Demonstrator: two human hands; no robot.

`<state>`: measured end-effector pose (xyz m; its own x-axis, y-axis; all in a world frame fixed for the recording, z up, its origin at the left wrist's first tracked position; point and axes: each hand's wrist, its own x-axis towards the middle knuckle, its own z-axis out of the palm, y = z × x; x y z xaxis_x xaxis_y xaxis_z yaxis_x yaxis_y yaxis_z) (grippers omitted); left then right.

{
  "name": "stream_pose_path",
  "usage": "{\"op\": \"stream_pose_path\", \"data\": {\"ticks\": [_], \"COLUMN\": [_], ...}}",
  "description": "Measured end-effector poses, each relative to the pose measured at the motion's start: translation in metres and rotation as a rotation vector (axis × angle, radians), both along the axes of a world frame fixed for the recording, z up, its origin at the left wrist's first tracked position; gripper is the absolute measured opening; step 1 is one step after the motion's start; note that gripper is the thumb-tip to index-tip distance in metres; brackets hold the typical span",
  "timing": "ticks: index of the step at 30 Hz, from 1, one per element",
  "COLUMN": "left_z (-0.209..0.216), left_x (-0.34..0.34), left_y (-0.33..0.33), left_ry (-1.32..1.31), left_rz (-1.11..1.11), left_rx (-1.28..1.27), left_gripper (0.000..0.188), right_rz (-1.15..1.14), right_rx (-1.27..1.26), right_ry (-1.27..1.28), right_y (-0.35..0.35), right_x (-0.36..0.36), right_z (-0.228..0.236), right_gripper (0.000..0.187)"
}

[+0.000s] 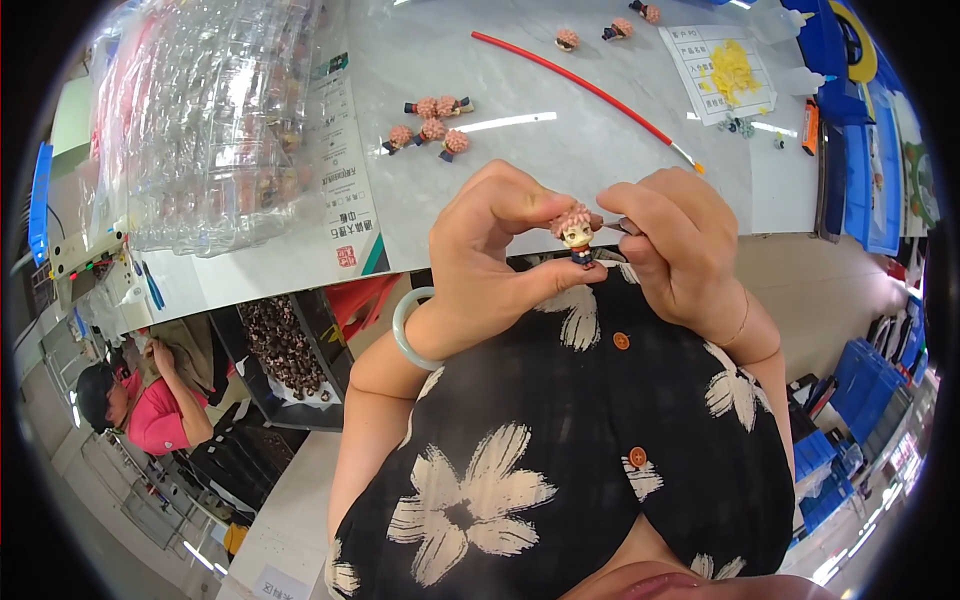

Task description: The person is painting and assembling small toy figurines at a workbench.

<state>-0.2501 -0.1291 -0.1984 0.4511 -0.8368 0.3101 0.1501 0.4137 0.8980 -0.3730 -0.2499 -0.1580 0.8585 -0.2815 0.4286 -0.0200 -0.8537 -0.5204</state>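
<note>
Pink-haired figurine (576, 238), hand-held
Left hand (495, 245) pinches it upright; right hand (688, 245) pinches a thin tool (628, 227) beside its head.

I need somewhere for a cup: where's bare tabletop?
On the grey marbled tabletop: between the clustered pink-haired figurines and the red-handled brush, and between that brush and the white paper sheet. Crowded: left, under clear plastic packaging; far right, blue plastic bins.
</note>
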Motion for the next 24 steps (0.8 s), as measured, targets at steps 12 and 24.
{"op": "stream_pose_path", "data": {"ticks": [12, 24], "left_z": [-0.0014, -0.0010], "left_x": [0.0053, 0.0056], "left_y": [0.0010, 0.0023], "left_ry": [-0.099, -0.131], "left_rz": [0.115, 0.124], "left_rx": [0.027, 0.028], "left_gripper": [0.040, 0.041], "right_rz": [0.025, 0.013], "right_rx": [-0.150, -0.164], "right_ry": [0.077, 0.094], "right_y": [0.0003, 0.0026], "right_x": [0.0020, 0.0023], "right_z": [0.0091, 0.0090], "right_gripper": [0.026, 0.026]}}
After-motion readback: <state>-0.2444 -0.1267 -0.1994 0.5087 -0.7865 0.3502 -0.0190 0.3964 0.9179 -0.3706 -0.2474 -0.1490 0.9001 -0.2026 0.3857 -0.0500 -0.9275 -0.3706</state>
